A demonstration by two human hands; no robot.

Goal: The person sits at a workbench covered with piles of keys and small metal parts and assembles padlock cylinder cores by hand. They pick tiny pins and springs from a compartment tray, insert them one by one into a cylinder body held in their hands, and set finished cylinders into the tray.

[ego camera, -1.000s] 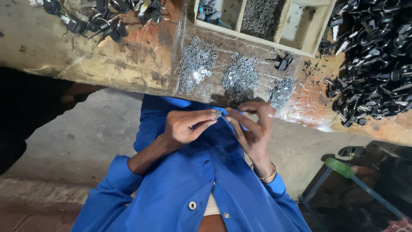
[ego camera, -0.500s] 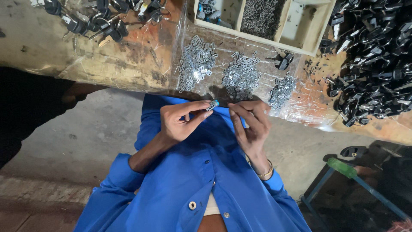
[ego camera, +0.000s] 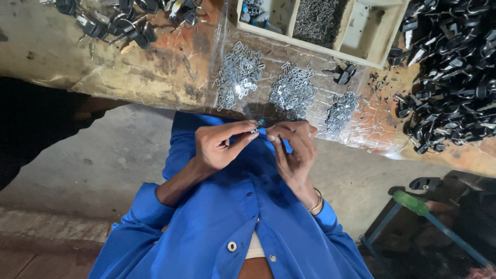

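Note:
My left hand (ego camera: 219, 144) pinches a small dark part with a metal tip (ego camera: 258, 125) between thumb and forefinger, just below the bench edge. My right hand (ego camera: 294, 150) is close beside it, its fingertips curled together near the same part; whether it holds a small metal piece I cannot tell. Both hands hover over my blue shirt. On the clear plastic sheet (ego camera: 206, 67) above them lie three heaps of small silver metal clips (ego camera: 238, 75), (ego camera: 292, 88), (ego camera: 341, 109).
A wooden divided tray (ego camera: 364, 57) at the back holds more metal pieces. A big pile of black parts (ego camera: 454, 77) fills the right of the bench; black-headed keys (ego camera: 113, 23) lie top left. A green-handled tool (ego camera: 413, 202) stands lower right. A dark sleeve (ego camera: 31, 124) is at left.
My hands have risen slightly toward the bench edge and drawn together, and the small part is now held up between the fingertips.

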